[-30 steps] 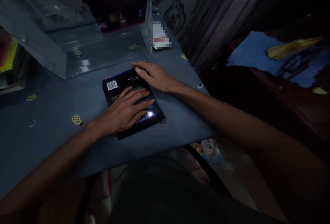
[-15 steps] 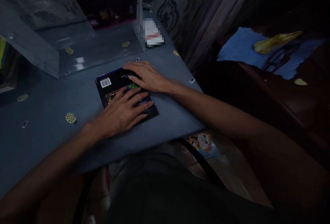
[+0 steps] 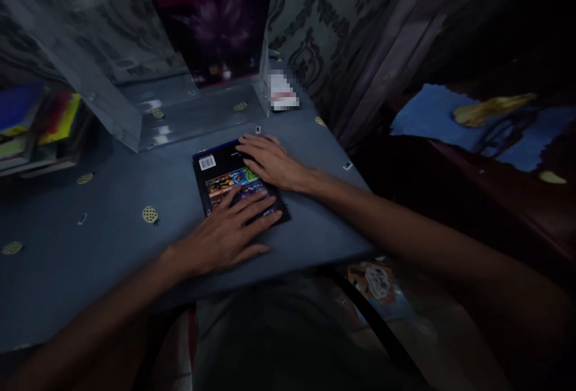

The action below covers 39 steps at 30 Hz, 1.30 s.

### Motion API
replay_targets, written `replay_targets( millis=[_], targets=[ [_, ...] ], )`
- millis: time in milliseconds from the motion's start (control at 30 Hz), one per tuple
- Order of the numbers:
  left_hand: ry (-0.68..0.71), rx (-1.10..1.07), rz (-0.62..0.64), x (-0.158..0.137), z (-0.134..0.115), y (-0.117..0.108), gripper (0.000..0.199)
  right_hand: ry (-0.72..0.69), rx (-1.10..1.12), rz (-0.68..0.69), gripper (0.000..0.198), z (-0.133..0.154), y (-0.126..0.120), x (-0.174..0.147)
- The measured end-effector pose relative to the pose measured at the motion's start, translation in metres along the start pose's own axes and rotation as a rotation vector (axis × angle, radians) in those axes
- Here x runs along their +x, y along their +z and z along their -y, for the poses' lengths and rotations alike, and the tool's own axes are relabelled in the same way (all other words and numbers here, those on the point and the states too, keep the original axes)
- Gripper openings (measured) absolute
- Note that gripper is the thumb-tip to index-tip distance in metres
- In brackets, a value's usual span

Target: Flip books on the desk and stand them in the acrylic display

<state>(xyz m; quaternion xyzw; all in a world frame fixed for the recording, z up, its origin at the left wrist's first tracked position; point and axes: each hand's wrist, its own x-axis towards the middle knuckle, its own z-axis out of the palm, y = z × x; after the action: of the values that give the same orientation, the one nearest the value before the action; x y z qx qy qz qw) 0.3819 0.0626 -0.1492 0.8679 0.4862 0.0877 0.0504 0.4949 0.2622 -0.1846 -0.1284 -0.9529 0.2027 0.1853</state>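
A dark book [image 3: 220,168] lies on the table, its barcode and small coloured pictures facing up. My left hand [image 3: 234,226] rests on the near edge of the book with its fingers spread. Across the far right part of the book lies my right hand [image 3: 274,163], fingers stretched out and flat. Neither hand grips anything. Both hands hide parts of the book's lower and right sides.
Behind the book stands a clear acrylic rack [image 3: 189,103] with a purple and pink book [image 3: 220,25] upright in it. Stacked books [image 3: 40,124] are at the left. A blurred white item [image 3: 283,92] sits beside the rack. A patterned cloth [image 3: 117,199] covers the table.
The view has tilted up, showing more of the rack and the stacked books. My left hand has slid toward the book's near edge, uncovering more pictures. My right hand stays on the book.
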Motion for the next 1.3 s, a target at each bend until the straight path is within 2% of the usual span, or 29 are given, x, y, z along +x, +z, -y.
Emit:
replay_targets(
  millis=[200, 367, 467, 533, 667, 733, 800, 967, 1133, 1300],
  targets=[
    [-0.071, 0.017, -0.023, -0.026, 0.001, 0.003, 0.054, -0.091, -0.034, 0.002, 0.042, 0.022, -0.002, -0.043],
    [-0.059, -0.024, -0.074, -0.030, 0.001, 0.006, 0.054, -0.184, -0.068, 0.013, 0.045, 0.036, -0.010, -0.080],
    [-0.053, -0.042, -0.124, -0.031, 0.005, 0.005, 0.051, -0.220, -0.094, 0.000, 0.043, 0.040, -0.016, -0.087],
    [-0.117, -0.058, -0.198, -0.032, 0.012, 0.003, 0.046, -0.242, -0.114, -0.014, 0.040, 0.041, -0.018, -0.083],
    [-0.415, -0.004, -0.382, -0.036, 0.039, -0.001, 0.038, -0.288, -0.130, 0.001, 0.039, 0.047, -0.010, -0.053],
    [-0.528, 0.058, -0.399, -0.039, 0.054, 0.000, 0.039, -0.298, -0.125, 0.039, 0.043, 0.052, -0.001, -0.030],
    [-0.589, 0.099, -0.357, -0.041, 0.068, 0.002, 0.042, -0.283, -0.124, 0.089, 0.047, 0.058, 0.009, -0.007],
    [-0.602, 0.057, -0.266, -0.043, 0.082, 0.010, 0.047, -0.192, -0.105, 0.172, 0.054, 0.063, 0.023, 0.026],
    [-0.565, 0.079, -0.306, -0.043, 0.084, 0.009, 0.047, -0.165, -0.080, 0.166, 0.056, 0.059, 0.024, 0.027],
    [-0.550, 0.149, -0.268, -0.035, 0.087, 0.001, 0.044, -0.093, -0.096, 0.135, 0.057, 0.048, 0.022, 0.024]
  ],
)
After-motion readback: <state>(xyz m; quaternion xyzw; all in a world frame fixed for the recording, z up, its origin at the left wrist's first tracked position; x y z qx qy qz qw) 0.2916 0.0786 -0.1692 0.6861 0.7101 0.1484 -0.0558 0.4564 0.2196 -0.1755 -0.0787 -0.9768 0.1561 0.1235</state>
